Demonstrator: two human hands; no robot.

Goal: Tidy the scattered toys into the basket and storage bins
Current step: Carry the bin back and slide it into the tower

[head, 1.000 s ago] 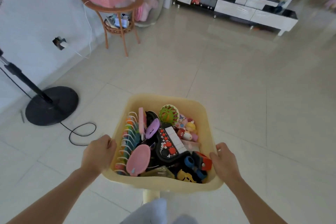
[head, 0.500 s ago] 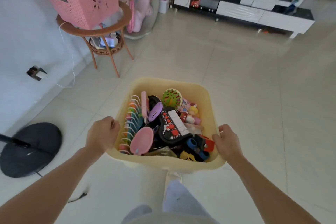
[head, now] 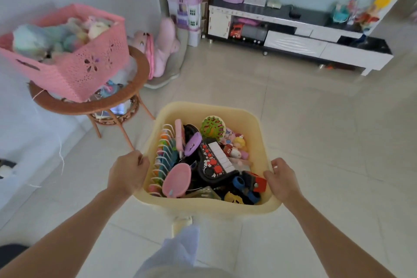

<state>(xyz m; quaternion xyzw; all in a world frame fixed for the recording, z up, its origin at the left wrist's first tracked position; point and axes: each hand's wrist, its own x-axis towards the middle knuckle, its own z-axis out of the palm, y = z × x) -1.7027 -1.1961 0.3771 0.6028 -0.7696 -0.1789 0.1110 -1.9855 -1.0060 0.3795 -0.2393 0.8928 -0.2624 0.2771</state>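
Observation:
I carry a pale yellow basket (head: pixel 234 112) in front of me, off the floor. My left hand (head: pixel 128 172) grips its left rim and my right hand (head: pixel 283 180) grips its right rim. Inside lie several toys: a black toy piano (head: pixel 214 160), a green and yellow ball (head: pixel 213 127), a pink oval piece (head: pixel 176 180), a rainbow-coloured rack (head: pixel 163 157) and a red and blue toy (head: pixel 252 183). A pink bin (head: pixel 90 67) full of soft toys stands on a round wicker table (head: pixel 135 88) ahead on the left.
A low white and black TV cabinet (head: pixel 297 43) runs along the far wall with toys on it. A purple dollhouse (head: pixel 184 8) and a pink plush rabbit (head: pixel 162 47) sit in the corner. Tiled floor (head: pixel 293 119) stretches ahead on the right.
I have walked forward with the basket. The wicker table, pink bin and TV cabinet are closer, and the fan base has slid out of view at the lower left.

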